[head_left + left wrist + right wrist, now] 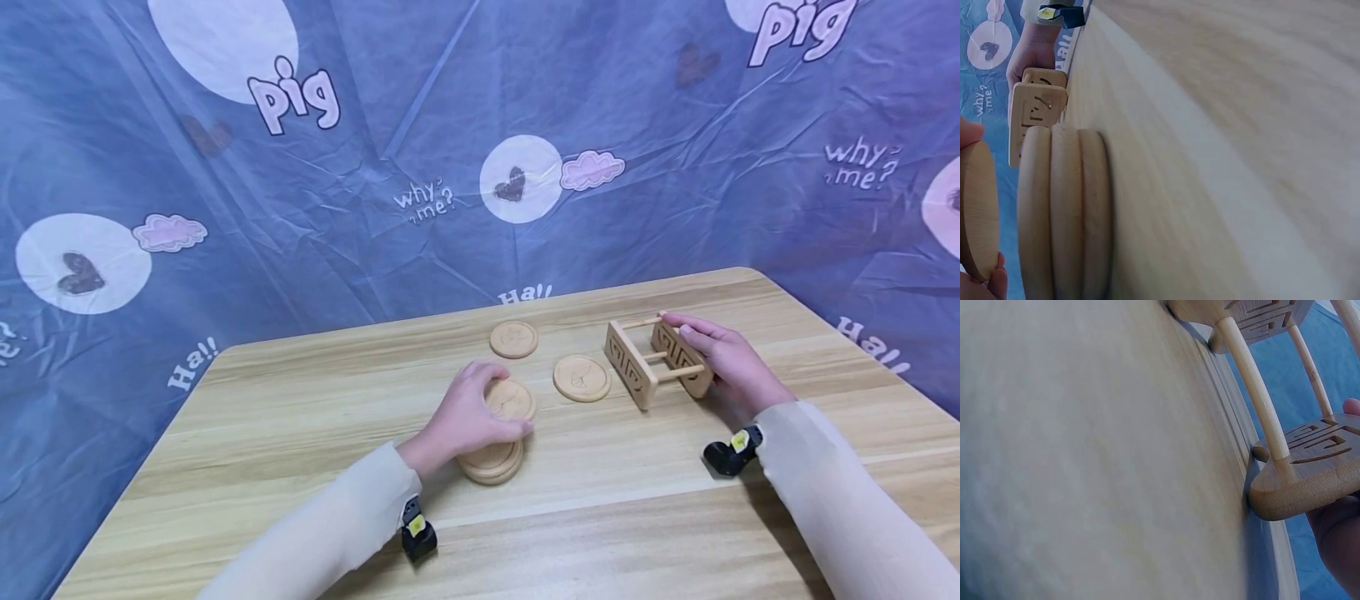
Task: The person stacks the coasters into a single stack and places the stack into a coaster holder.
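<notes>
Between its thumb and fingers my left hand [468,408] holds a round wooden coaster [512,400] by the edge. Under that hand, a stack of three coasters [492,463] lies on the table; in the left wrist view the held coaster [982,212] is apart from the stack [1066,219]. My right hand [731,358] grips the right side panel of a wooden coaster rack [628,367], thumb on the inner side. The rack has two fretwork panels joined by thin rods, and in the right wrist view the near panel [1316,481] stands on the tabletop. No coaster is in it.
Two more engraved coasters lie flat on the table: one at the back [513,340], another coaster [582,378] just left of the rack. The wooden table [315,433] ends at a blue printed cloth [345,250] behind. Each wrist carries a black camera.
</notes>
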`<state>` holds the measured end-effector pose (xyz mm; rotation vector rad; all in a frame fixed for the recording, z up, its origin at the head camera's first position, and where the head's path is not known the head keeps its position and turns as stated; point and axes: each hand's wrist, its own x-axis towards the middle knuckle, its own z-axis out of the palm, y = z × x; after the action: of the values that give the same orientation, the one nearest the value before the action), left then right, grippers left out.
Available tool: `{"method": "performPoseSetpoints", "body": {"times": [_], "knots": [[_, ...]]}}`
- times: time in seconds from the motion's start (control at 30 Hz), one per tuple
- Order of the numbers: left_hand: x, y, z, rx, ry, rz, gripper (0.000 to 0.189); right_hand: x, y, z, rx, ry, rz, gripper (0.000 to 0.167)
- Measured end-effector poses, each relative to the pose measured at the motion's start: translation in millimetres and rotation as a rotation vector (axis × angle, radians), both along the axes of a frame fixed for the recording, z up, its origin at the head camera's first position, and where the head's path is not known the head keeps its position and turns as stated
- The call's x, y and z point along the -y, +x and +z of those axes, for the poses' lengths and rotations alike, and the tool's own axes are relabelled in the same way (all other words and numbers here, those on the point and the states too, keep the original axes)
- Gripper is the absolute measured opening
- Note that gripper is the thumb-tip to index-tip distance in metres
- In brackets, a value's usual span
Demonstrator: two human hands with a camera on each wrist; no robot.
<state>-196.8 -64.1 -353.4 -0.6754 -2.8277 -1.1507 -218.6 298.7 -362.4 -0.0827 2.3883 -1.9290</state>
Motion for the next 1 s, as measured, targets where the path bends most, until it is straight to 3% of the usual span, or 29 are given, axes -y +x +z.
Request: {"method": "performPoseSetpoints", "body": {"times": [0.4, 0.73, 1.0], "knots": [[12.9, 13.1, 0.6, 0.006, 0.007, -0.048, 0.076, 0, -0.4, 0.1, 0.013, -0.038, 0.01, 0.053], [25.6, 19.5, -4.9, 0.034, 0.014, -0.061, 0.078, 0, -1.9, 0.7, 0.039, 0.031, -0.001, 0.057], [30.0, 22.8, -10.9, 0.015, -0.003, -0.063, 0.075, 0, -1.2, 0.5, 0.034, -0.03, 0.001, 0.054]]}}
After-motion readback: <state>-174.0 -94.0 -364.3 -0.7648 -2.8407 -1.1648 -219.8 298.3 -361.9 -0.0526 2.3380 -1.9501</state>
